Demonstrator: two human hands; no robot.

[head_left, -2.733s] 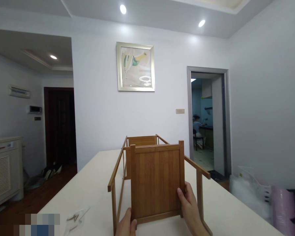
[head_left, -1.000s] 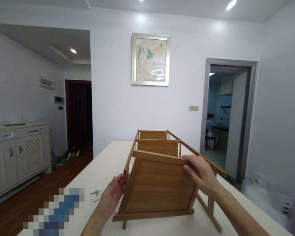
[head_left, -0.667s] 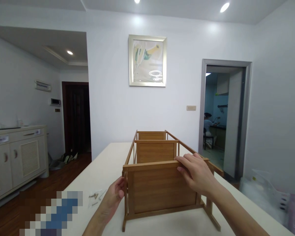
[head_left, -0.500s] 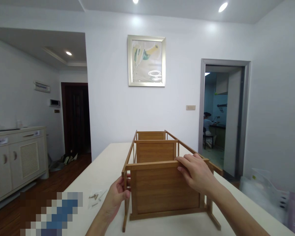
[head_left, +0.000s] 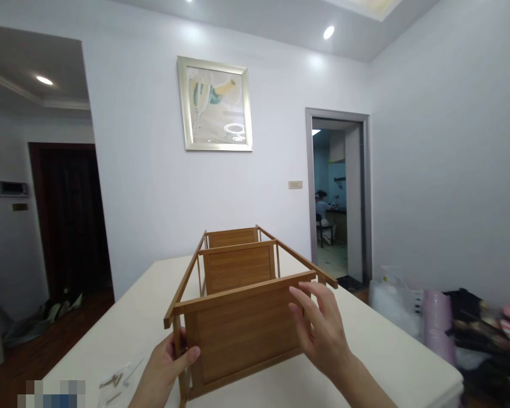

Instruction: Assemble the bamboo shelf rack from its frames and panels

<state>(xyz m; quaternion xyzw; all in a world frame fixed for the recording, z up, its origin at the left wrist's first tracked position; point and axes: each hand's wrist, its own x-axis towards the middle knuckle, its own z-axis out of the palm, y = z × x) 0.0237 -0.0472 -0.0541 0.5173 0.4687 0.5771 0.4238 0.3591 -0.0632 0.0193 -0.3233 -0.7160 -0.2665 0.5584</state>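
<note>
A bamboo shelf frame [head_left: 233, 266] lies lengthwise on a white table [head_left: 365, 345], with three slatted panels set between its long rails. My left hand [head_left: 165, 365] grips the near left post of the frame, thumb over the front of the nearest panel [head_left: 242, 334]. My right hand [head_left: 318, 328] hovers with fingers spread against the right end of that panel, just below the top rail.
A small clear bag of screws [head_left: 117, 379] lies on the table to the left of the frame. Plastic packaging [head_left: 393, 303], a pink roll [head_left: 437, 326] and dark clutter sit off the table's right side. A person sits in the room beyond the doorway [head_left: 323, 212].
The nearest panel went from tilted to upright between the rails. My right hand has come off the top edge and spread open. The view has swung to the right.
</note>
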